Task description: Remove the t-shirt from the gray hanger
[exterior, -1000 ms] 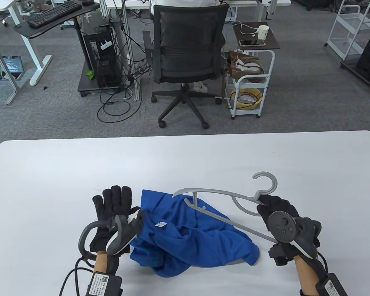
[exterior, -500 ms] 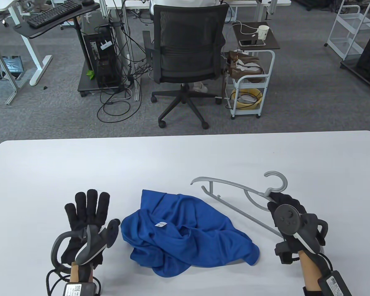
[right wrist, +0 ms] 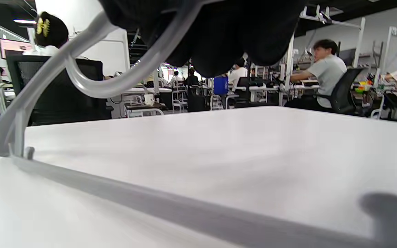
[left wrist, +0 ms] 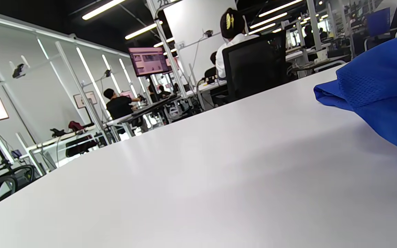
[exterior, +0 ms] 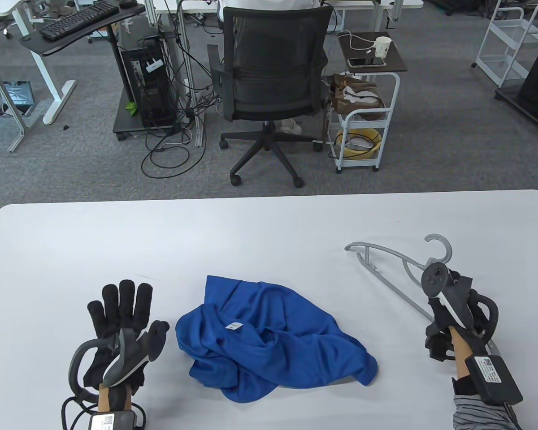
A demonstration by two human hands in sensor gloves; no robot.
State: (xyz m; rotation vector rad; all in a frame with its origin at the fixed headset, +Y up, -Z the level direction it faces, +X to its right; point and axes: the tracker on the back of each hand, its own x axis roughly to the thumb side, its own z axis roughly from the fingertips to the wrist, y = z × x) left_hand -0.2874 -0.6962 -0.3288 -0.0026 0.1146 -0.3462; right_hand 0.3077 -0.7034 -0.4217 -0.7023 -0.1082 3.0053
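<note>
The blue t-shirt [exterior: 269,342] lies crumpled on the white table [exterior: 269,224], free of the hanger; its edge also shows in the left wrist view [left wrist: 381,93]. My right hand [exterior: 444,298] grips the gray hanger [exterior: 388,277] near its hook, at the table's right side, well apart from the shirt. In the right wrist view the hanger's bar [right wrist: 143,203] sits low over the table and my gloved fingers [right wrist: 219,38] wrap its upper arm. My left hand [exterior: 121,313] is open and empty, fingers spread flat, just left of the shirt.
Beyond the table's far edge stand a black office chair [exterior: 271,76] and a small white cart [exterior: 363,121] with a cup. The table surface stretches bare to the left and far side.
My right hand has carried the hanger rightward, out of the shirt and away from it. My left hand let go of the shirt and moved left; the shirt settled on the table.
</note>
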